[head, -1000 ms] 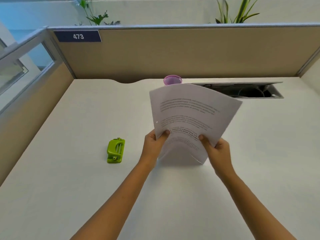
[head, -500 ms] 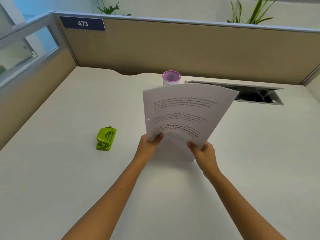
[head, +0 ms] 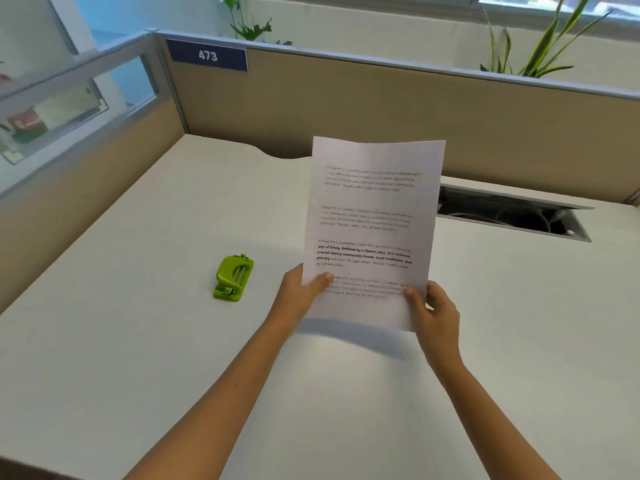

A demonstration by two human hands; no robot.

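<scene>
A white sheet of paper (head: 372, 216) with printed paragraphs stands nearly upright above the white desk (head: 138, 341). My left hand (head: 299, 292) pinches its lower left edge, thumb on the printed face. My right hand (head: 438, 315) pinches the lower right edge the same way. A green hole punch (head: 233, 277) lies on the desk to the left of my left hand, apart from it. The paper hides the purple-rimmed cup behind it.
Beige cubicle partitions (head: 346, 109) wall the desk at the back and left, with a blue "473" sign (head: 207, 56). An open cable tray slot (head: 512, 214) sits at the back right. Plants (head: 540, 39) rise behind the partition.
The paper has straightened from a tilted, bowed pose to nearly upright and flat. It now covers the purple-rimmed cup. Both hands keep their hold on the bottom corners.
</scene>
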